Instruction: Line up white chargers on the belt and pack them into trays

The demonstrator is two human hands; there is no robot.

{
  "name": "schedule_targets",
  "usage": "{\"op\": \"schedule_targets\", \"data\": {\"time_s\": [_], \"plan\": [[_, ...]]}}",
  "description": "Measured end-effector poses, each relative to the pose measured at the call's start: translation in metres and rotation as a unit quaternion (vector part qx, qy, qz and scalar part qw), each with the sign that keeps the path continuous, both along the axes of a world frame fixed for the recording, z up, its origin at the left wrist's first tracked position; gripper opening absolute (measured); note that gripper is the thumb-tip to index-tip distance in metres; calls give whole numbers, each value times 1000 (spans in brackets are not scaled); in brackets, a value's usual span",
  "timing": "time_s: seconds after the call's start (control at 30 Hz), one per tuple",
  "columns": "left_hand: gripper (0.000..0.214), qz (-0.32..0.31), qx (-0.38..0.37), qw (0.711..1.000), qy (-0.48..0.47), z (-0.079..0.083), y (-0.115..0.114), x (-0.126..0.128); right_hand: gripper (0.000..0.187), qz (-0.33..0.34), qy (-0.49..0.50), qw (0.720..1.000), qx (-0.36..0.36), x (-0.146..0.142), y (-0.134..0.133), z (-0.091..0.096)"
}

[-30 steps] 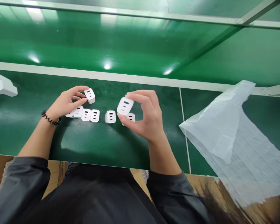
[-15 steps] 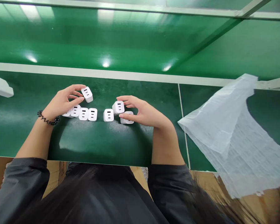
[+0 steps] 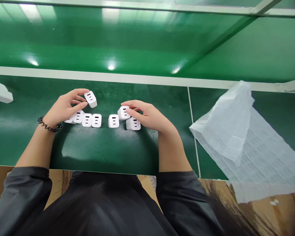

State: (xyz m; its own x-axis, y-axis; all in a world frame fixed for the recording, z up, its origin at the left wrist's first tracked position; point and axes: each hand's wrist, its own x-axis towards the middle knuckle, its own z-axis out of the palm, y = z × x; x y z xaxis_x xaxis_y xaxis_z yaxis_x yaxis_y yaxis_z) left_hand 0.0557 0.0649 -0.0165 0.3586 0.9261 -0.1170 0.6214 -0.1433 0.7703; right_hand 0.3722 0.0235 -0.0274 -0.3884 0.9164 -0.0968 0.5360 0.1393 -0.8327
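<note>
Between thumb and fingertips, my left hand [image 3: 70, 103] pinches a white charger [image 3: 90, 99] with slots in its face, tilted above the green table. Below that hand stand several similar chargers [image 3: 87, 120] in a row, the leftmost partly covered by it. My right hand [image 3: 147, 114] has its thumb and fingers closed on another white charger [image 3: 123, 112]. Just below, a charger [image 3: 133, 124] rests on the table close to the right fingers. A further charger [image 3: 113, 121] stands to the left of it, between the two hands.
A thin white plastic sheet [image 3: 258, 154] lies on the right and hangs over the front edge of the green table [image 3: 108, 150]. At the far left are more white pieces [image 3: 0, 91]. A pale rail [image 3: 93, 76] runs along the back.
My right thumb has shifted up from the lower charger onto the one its fingers hold. My left hand keeps its charger almost in place. The plastic sheet's upper part has sagged leftward.
</note>
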Motion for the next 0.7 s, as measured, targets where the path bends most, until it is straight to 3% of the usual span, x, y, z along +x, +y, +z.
{"op": "schedule_targets", "data": {"time_s": [0.27, 0.7], "plan": [[47, -4, 6, 1000, 4, 1, 0, 0, 28, 4, 13, 1000, -11, 0, 1, -1], [47, -3, 2, 1000, -1, 2, 0, 0, 29, 74, 9, 996, -54, 3, -1, 9]]}}
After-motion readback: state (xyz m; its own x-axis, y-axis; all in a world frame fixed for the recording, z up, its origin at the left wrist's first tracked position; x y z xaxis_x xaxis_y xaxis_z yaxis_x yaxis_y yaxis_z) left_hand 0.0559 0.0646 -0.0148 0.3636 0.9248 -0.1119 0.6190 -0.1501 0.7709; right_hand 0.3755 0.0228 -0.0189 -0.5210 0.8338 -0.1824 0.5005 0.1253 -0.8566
